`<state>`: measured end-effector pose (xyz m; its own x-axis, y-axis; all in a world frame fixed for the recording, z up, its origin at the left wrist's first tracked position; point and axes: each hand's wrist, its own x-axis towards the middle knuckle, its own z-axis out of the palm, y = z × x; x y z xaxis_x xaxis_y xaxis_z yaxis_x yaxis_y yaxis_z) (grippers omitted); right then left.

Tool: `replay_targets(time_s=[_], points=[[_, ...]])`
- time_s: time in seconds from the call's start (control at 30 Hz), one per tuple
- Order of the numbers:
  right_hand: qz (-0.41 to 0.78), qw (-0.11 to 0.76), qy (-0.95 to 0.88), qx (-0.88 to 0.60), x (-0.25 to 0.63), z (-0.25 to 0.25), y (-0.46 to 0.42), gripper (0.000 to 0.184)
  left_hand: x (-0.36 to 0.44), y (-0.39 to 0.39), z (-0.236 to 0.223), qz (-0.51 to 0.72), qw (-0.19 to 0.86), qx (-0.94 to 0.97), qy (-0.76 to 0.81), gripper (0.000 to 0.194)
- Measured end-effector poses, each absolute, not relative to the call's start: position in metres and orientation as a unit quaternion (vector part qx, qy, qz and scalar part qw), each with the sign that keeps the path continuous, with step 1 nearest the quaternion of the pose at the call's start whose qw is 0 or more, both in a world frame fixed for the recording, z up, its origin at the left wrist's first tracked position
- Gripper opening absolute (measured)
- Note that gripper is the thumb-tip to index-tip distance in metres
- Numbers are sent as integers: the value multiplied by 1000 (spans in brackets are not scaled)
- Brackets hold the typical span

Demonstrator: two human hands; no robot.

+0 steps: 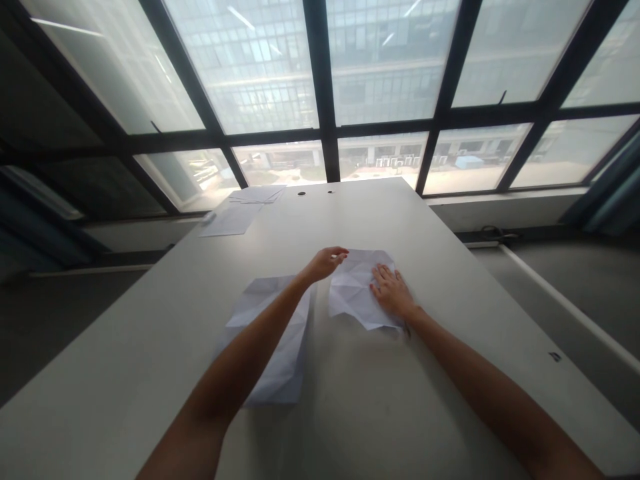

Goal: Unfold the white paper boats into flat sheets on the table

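A creased white sheet of paper (356, 285) lies on the white table (380, 393) in front of me. My right hand (391, 291) rests flat on its right half, fingers stretched out and pressing it down. My left hand (326, 262) pinches the sheet's upper left corner between thumb and fingers. A second creased white sheet (280, 333) lies to the left, partly under my left forearm.
More papers (235, 217) lie at the table's far left corner, with another small stack (260, 194) behind them. Two round holes (301, 193) sit near the far edge. Large windows with dark frames stand beyond the table.
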<state>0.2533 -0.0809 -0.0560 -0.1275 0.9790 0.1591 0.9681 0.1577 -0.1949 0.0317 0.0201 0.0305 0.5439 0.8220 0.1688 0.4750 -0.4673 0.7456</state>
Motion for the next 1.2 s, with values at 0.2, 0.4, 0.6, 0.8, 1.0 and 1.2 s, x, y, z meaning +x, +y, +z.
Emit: replay_targets(time_s=[0.2, 0.4, 0.6, 0.8, 1.0, 1.2], points=[[18, 124, -749, -650, 251, -51, -85, 57, 53, 4, -6, 240, 184, 875, 379, 33], [20, 124, -759, -639, 250, -49, -88, 59, 42, -32, -36, 136, 56, 914, 379, 56], [21, 108, -726, -679, 271, -49, -82, 58, 32, -46, -39, 77, 14, 908, 411, 64], [-30, 164, -704, -691, 247, -37, -56, 55, 36, -57, -38, 71, 15, 903, 424, 65], [41, 114, -737, -665, 236, -45, -34, 61, 36, -60, -40, 69, 20, 899, 433, 67], [9, 101, -690, -717, 301, -45, -33, 61, 39, -59, -41, 73, 22, 897, 435, 68]])
